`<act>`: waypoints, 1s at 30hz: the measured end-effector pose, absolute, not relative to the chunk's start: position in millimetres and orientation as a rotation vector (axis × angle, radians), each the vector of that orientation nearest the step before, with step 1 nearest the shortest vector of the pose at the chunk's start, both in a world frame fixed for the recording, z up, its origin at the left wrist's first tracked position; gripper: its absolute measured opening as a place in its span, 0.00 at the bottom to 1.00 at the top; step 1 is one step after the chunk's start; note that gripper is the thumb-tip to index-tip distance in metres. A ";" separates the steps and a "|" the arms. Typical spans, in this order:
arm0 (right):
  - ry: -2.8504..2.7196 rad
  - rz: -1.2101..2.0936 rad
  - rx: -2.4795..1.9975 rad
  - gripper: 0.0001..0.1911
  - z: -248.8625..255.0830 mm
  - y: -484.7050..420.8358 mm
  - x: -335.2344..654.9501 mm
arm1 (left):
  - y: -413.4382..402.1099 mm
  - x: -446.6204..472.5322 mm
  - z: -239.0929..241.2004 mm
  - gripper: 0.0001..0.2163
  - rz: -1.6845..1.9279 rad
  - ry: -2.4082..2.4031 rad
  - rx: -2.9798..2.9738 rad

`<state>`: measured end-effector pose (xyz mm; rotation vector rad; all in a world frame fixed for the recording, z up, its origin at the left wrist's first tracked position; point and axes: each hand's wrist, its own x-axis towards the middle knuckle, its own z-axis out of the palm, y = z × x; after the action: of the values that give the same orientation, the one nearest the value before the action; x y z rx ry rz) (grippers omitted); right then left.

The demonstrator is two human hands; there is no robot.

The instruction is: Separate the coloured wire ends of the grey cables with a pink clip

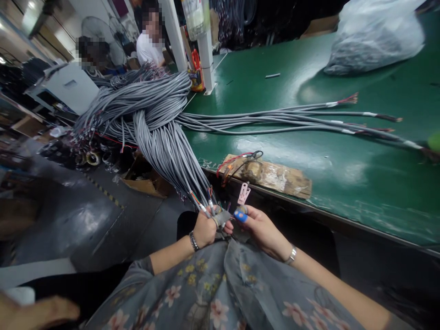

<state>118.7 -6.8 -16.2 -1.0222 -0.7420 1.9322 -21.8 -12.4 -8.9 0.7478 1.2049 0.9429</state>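
The left hand (pixel 205 228) grips grey cables (pixel 173 156) slanting lengthwise from far left, tips pointing near right; what the right hand (pixel 263 227) grasps, I cannot tell

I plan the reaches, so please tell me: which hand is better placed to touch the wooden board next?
Probably the right hand, which is nearer the wooden board; the left hand is farther and holds cable ends.

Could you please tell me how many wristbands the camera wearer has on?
2: a dark wristband next to the left hand and a silver wristband next to the right hand. Any under the sleeves would be hidden.
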 end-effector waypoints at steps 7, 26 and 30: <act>-0.767 1.921 -1.048 0.24 -11.4 -2.6 120.2 | -13.8 -25.7 -16.2 0.22 0.920 1.203 0.800; -0.611 1.969 -0.845 0.18 -9.7 -9.7 111.3 | -14.5 -20.9 -15.0 0.20 0.989 1.251 0.787; -0.616 1.970 -0.860 0.17 -9.2 -9.3 111.1 | -13.1 -18.7 -11.2 0.20 1.008 1.272 0.754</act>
<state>111.1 -9.3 -9.2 -0.8595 -0.6159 1.9697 -18.7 -13.1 -11.2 0.7544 1.2722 1.0084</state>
